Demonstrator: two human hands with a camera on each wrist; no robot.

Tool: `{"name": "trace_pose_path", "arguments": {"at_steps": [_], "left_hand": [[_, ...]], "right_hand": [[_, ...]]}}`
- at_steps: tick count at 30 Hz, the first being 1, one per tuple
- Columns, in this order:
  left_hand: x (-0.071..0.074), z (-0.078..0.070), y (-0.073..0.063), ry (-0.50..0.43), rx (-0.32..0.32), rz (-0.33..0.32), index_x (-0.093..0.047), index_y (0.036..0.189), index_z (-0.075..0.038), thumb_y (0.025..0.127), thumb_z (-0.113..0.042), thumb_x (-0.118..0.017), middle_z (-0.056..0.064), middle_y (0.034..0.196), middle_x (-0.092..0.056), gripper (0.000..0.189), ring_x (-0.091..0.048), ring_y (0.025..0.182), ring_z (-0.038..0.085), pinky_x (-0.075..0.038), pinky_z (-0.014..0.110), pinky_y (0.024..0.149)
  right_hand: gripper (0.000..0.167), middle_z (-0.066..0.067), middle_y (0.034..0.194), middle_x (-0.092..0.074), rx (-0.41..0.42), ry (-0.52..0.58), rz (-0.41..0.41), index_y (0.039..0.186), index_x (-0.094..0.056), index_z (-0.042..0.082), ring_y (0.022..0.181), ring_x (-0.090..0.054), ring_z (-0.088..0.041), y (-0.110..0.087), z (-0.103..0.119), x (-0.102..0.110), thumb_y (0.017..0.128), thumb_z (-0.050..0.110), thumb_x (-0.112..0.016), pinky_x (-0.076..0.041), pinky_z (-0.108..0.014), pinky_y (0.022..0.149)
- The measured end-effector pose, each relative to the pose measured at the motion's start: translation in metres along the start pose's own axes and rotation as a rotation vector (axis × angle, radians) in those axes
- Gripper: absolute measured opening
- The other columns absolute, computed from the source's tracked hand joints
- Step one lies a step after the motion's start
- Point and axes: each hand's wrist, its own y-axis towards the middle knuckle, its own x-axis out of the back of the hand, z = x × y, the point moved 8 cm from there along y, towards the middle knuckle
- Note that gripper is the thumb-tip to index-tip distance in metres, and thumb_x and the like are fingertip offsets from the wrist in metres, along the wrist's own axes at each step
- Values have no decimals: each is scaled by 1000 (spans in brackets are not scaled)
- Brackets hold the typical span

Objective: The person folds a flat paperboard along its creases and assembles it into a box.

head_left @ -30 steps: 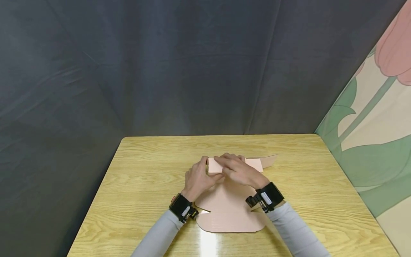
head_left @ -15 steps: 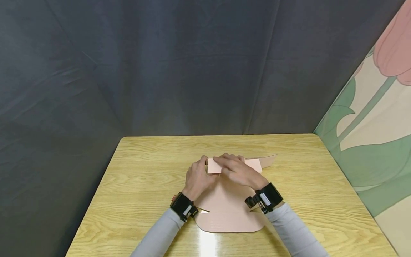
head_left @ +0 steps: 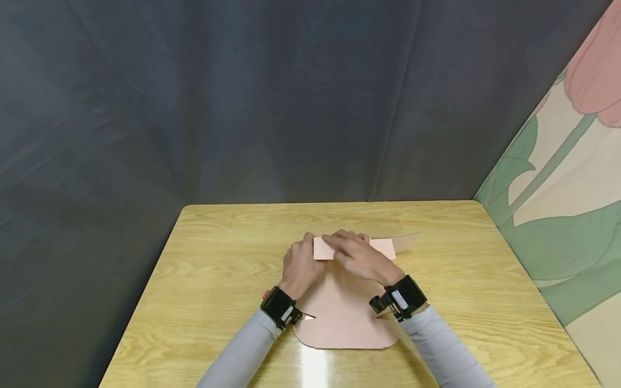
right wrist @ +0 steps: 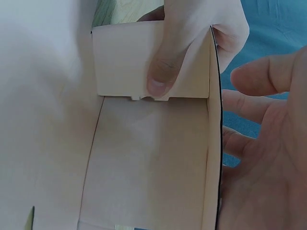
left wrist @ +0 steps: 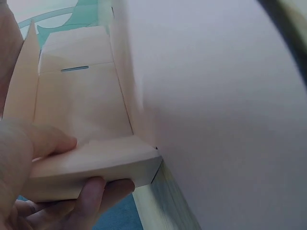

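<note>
A pale pink cardboard box [head_left: 344, 307], partly folded, stands mid-table with its large lid panel lying toward me. My left hand [head_left: 298, 269] grips the box's left end wall [right wrist: 127, 60]. Its thumb [right wrist: 163, 72] presses the inside face while the other fingers curl round the outside, as the left wrist view also shows. Over the narrow long wall [head_left: 322, 249] lies my right hand [head_left: 368, 258], its index finger stretched along the top. In the right wrist view, the right hand's fingers [right wrist: 244, 103] rest loosely against that wall's outer side.
A loose flap [head_left: 407, 242] sticks out from the box's right end. The wooden table [head_left: 218, 280] ends at a dark curtain [head_left: 291, 108] behind, with a flower-patterned cloth [head_left: 572, 215] along the right. Slots [head_left: 308, 317] cut into the lid panel's sides.
The left wrist has shifted slightly right and inward; its thumb has slipped from sight below the narrow wall. The dark gap at that wall's left end has closed up. The right hand stays put.
</note>
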Motion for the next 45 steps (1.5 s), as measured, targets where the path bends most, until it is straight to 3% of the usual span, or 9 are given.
{"name": "trace_pose_path", "arguments": {"at_steps": [13, 45], "left_hand": [[-1, 0, 6, 46, -5, 8, -50, 91, -11, 60, -20, -65, 0, 58, -51, 36, -45, 41, 8, -29, 20, 29], [-4, -6, 8, 94, -4, -49, -50, 90, -8, 56, -19, -69, 5, 59, -54, 41, -51, 45, 16, -32, 22, 32]], "right_hand": [[47, 4, 121, -45, 3, -29, -14, 132, -35, 26, 110, -36, -7, 4, -1, 0, 87, 20, -45, -24, -38, 82], [48, 6, 117, -48, 32, -42, -58, 132, -35, 25, 104, -40, -5, 0, -1, 2, 85, 22, -48, -24, -35, 76]]}}
